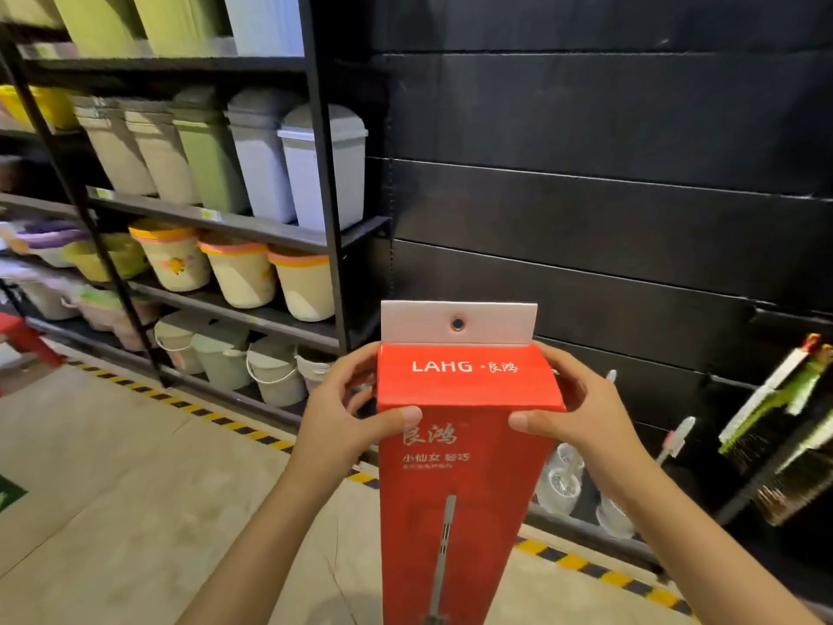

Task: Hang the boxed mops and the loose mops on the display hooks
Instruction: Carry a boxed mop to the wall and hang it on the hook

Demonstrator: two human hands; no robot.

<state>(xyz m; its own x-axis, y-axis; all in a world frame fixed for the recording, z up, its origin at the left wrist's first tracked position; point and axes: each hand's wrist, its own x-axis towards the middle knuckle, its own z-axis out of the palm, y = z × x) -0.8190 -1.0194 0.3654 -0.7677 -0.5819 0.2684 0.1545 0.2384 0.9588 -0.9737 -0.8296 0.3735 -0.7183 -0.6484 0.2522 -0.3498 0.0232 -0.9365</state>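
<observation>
Both grips closed on the tall red cardboard mop box (pixel 464 466): my left hand (pixel 347 417) clamps its left edge, my right hand (pixel 581 412) the right edge, thumbs across the front face just under the folded top. Box is upright, held in the air in front of the black slatted display wall (pixel 608 196). White hang tab with punched hole (pixel 458 323) stands clear above my fingers. Likely light, stiff but crushable, glossy; I'd hold the upper edges, not the tab. No free hook visible. Grey lidded plastic bins (pixel 322 169) on shelving to the left.
</observation>
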